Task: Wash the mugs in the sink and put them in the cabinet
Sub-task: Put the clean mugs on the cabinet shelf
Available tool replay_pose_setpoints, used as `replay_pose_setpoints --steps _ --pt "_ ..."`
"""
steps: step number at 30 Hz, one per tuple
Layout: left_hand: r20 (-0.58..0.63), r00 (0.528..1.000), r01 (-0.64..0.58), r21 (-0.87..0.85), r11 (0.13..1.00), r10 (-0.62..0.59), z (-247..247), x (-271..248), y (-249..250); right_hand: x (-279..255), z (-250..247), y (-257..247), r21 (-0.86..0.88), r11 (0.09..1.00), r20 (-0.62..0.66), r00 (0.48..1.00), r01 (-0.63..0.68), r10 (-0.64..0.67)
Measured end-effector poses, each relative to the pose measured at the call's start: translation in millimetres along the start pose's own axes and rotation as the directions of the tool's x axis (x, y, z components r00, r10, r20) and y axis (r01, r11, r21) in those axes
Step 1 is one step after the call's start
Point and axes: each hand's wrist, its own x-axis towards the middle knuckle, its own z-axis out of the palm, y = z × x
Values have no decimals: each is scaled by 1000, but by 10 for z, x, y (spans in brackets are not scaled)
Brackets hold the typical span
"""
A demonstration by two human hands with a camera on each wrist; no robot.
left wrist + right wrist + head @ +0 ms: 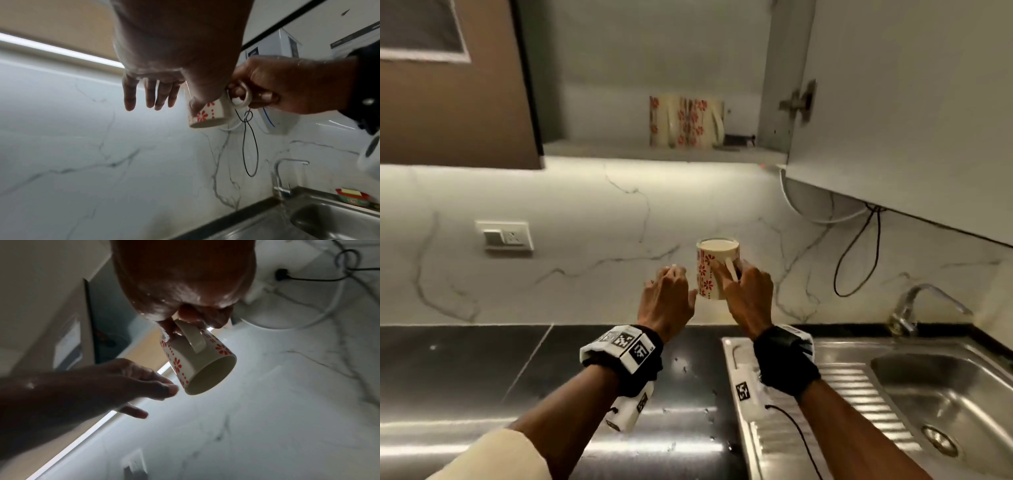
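A cream mug with red flowers hangs upside down in front of the marble wall, above the counter's back edge. My right hand grips it by the handle, fingers curled through the loop. My left hand is just left of the mug with straight, spread fingers; its thumb touches the mug's side. In the open cabinet above, matching mugs stand on the shelf. The mug's mouth is empty.
The cabinet door stands open at the upper right. A steel sink with a faucet lies to the right, and a dark counter to the left. Cables dangle on the wall. A wall socket is at left.
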Motion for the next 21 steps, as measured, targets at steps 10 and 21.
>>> replay_pose_setpoints --steps 10,21 --pt "-198 980 -27 2 1000 27 -1263 337 -422 731 -271 -1881 306 911 -207 953 277 -220" --pt "-217 969 -85 141 986 114 -1711 658 -733 1698 329 -2570 72 974 -49 976 216 -213"
